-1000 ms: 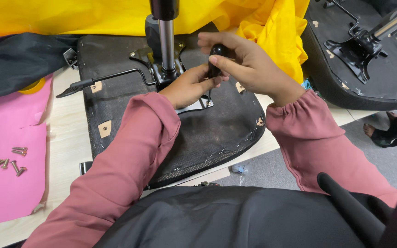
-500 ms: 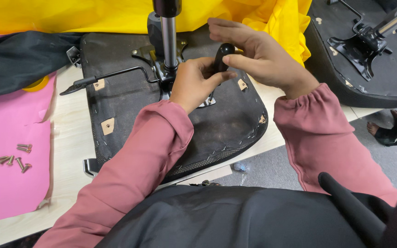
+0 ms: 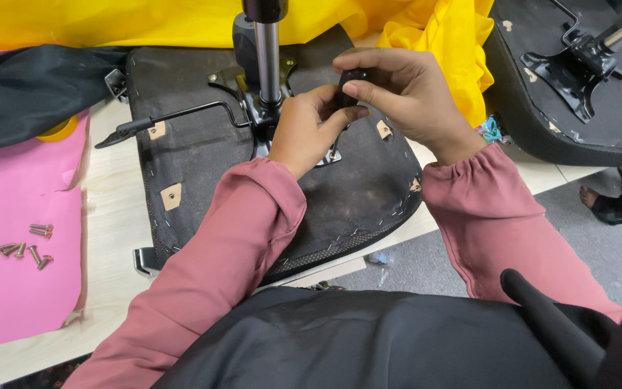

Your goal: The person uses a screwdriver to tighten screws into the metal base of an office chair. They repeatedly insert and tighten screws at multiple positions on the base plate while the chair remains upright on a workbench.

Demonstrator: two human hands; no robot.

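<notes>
Two hands meet over an upturned black seat base that lies on a pale wooden table. The right hand curls its fingers and thumb tightly around a small black knob, which sits just right of the shiny metal column rising from the seat's mechanism. The left hand comes up from six o'clock, its fingers bunched together and touching the underside of the same knob; whether it grips anything of its own I cannot tell, since the palm faces away. Both arms wear dusty-pink sleeves.

From the mechanism a black lever runs out toward nine o'clock, ending in a flat paddle just above the table. At eight o'clock of the seat, well apart from the hands, a small cluster of screws lies on a pink sheet. Yellow cloth bunches at twelve o'clock behind the seat. At two o'clock a second black seat lies with its own bracket facing up.
</notes>
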